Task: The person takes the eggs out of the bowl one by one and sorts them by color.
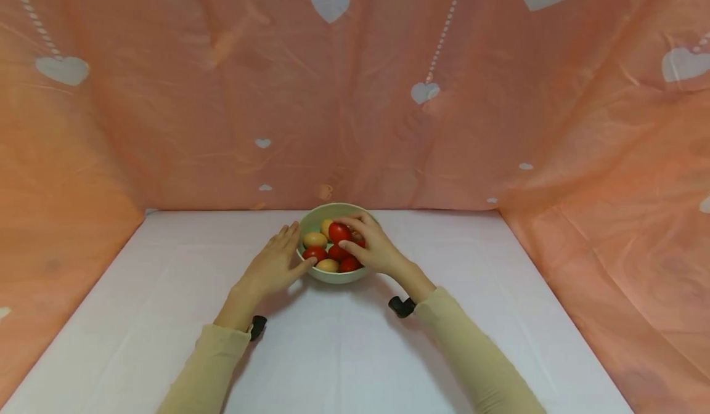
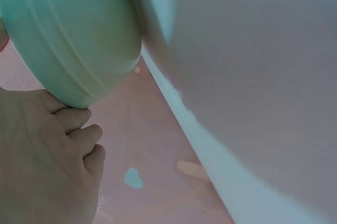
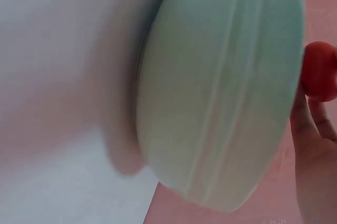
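Observation:
A pale green bowl [image 1: 335, 276] stands on the white table near the back, holding several glossy red tomatoes [image 1: 315, 253] and several pale yellow, egg-shaped pieces [image 1: 315, 239]. My right hand [image 1: 373, 246] reaches over the bowl's right side and holds one red tomato [image 1: 340, 233] between thumb and fingers; the same held tomato [image 3: 319, 71] shows at the bowl's rim in the right wrist view. On the other side, my left hand [image 1: 277, 263] rests its extended fingers against the left rim, thumb over the front edge. The left wrist view shows its fingers [image 2: 79, 121] beside the bowl's outer wall.
White cloth covers the table [image 1: 338, 352]. An orange-pink curtain [image 1: 344, 124] with white hearts hangs behind it and along both sides. Black wrist devices [image 1: 402, 307] sit under both forearms, close to the cuffs of the beige sleeves.

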Action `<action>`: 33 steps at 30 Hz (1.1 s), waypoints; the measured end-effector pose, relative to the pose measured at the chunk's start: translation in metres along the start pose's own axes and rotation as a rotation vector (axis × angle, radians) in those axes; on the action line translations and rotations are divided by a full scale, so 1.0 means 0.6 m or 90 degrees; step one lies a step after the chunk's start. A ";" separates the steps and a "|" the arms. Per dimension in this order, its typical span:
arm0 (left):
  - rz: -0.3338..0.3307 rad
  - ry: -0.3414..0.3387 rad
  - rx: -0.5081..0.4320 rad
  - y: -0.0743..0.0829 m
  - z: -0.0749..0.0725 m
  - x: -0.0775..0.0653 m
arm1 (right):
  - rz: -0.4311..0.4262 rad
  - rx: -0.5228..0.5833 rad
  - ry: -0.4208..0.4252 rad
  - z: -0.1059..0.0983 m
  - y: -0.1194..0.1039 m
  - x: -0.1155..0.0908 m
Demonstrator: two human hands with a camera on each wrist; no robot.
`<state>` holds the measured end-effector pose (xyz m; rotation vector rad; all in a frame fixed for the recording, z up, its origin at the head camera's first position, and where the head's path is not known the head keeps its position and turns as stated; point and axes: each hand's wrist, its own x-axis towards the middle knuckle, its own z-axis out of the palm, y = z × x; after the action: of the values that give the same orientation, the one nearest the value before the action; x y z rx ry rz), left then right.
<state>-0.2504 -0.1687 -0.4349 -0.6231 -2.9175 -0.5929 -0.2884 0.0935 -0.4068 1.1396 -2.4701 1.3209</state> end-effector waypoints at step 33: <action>0.041 -0.029 -0.017 -0.033 -0.011 0.016 | 0.076 -0.014 -0.155 0.126 -0.092 -0.094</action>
<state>-0.2672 -0.1844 -0.4339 -0.7391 -2.9236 -0.6191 -0.1940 0.0497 -0.4404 1.2337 -2.7566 1.2476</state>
